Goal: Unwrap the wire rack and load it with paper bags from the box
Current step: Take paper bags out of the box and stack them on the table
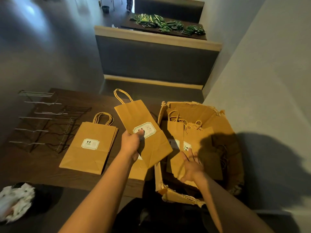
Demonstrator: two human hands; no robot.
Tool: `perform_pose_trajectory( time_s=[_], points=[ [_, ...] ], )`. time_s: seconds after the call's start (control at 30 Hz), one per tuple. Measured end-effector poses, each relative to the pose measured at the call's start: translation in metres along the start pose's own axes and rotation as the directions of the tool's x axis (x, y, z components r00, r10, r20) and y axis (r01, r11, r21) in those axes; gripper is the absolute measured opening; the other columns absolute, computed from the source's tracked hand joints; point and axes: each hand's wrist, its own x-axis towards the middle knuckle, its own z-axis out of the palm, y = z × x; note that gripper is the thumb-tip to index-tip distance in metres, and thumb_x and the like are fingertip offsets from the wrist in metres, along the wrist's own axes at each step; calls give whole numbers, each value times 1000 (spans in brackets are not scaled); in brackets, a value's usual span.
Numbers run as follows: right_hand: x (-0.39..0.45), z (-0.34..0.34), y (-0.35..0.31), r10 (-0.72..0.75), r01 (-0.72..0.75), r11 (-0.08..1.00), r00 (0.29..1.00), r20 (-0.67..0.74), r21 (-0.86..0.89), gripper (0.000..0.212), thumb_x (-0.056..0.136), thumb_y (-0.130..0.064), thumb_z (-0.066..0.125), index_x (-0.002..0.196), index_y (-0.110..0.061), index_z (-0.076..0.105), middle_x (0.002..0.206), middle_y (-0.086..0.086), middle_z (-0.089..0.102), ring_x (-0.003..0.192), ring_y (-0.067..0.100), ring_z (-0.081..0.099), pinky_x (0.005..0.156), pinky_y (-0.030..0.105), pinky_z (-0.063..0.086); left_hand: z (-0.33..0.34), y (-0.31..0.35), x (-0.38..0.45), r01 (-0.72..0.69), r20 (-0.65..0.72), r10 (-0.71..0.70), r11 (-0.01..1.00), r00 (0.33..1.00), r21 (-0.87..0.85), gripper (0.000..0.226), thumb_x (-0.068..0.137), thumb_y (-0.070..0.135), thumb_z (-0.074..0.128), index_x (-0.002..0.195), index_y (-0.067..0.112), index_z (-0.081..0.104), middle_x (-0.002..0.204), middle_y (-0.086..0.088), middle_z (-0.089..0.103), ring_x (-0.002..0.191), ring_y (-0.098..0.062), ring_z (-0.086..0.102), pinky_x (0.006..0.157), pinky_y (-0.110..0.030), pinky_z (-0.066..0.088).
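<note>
Left hand (133, 143) pinches one kraft paper bag (141, 130) by its lower half, thumb on top at the printed label and fingers hidden underneath, so the bag hangs flat above the table with its twisted handle (122, 96) pointing away from the grip. It looks like a carry between box and pile. The stack of bags (89, 147) lies flat just left of the grip, handles away and labels up, probably so the bags stay aligned for loading in one go. Another bag seems to lie right under the held one, mostly hidden. Right hand (191, 167) is down inside the cardboard box (218, 121), right of the grip, fingers spread and resting on the top bag there; nothing is gripped, and it likely steadies or fans the bags in the box (198, 137) for the next pick. The wire rack (50, 121) sits well left of the grip, beyond the stack, bare of wrap and lying on the dark table (33, 165), no bags on it yet. Crumpled white wrapping (15, 200) lies near-left, below the table edge.
</note>
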Motion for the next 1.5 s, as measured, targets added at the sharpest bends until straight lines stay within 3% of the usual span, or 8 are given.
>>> perform_pose_trajectory(
  time_s=[0.17,0.27,0.5,0.7,0.87,1.03,1.2,1.5],
  points=[
    [-2,-14,-13,-19,19,1000,998,-66,4,91,86,-38,68,160,-30,17,164,19,18,144,44,30,113,50,40,-8,0,1,20,-5,-20,1000,1000,-21,24,100,4,61,123,8,64,117,-11,75,100,-26,74,81,-38,60],
    [-17,-35,-5,-32,86,949,983,-179,303,51,94,-6,57,143,-22,53,127,11,63,106,23,64,82,35,59,-7,5,-3,28,9,-27,999,1000,-33,17,100,4,61,115,12,64,111,-9,75,99,-26,73,84,-41,58],
    [-71,-137,31,418,211,538,774,-475,816,8,92,-7,66,97,-3,63,93,18,65,79,25,59,64,30,45,-8,9,-2,35,44,-35,999,998,-3,20,98,3,62,117,7,67,109,-11,78,96,-28,76,69,-35,61],
    [-118,-196,44,282,426,64,860,-426,902,7,96,-8,52,96,-14,57,76,-1,63,68,10,69,53,21,52,7,8,-4,16,201,-40,992,979,123,30,96,5,64,126,6,65,112,-12,77,105,-35,73,95,-51,58],
    [-126,-195,10,52,476,94,875,-482,874,12,103,-9,51,112,-13,57,93,0,66,82,16,70,63,17,54,18,10,-16,98,372,-133,989,919,112,39,104,27,57,137,5,59,120,-17,74,106,-31,73,87,-44,60],
    [-90,-151,-54,5,403,155,912,-409,902,36,101,-21,60,134,-29,49,125,3,65,100,19,73,83,44,63,22,3,-29,165,505,-186,983,843,86,46,102,40,56,135,8,61,128,-21,69,114,-35,69,101,-51,54],
    [-49,-121,-60,41,232,-3,972,-232,973,48,105,-33,52,150,-32,36,145,9,50,125,32,57,102,52,52,3,-4,-12,51,231,-63,997,971,57,37,94,-6,63,128,8,60,116,-18,75,98,-33,75,77,-43,61],
    [51,-32,-19,310,-49,357,948,-69,933,90,82,-23,81,155,-16,30,152,12,42,132,35,48,107,40,45,-49,-3,-5,97,61,-92,993,994,-73,37,94,-6,62,126,11,57,114,-18,75,94,-34,76,70,-43,61]
  ],
)
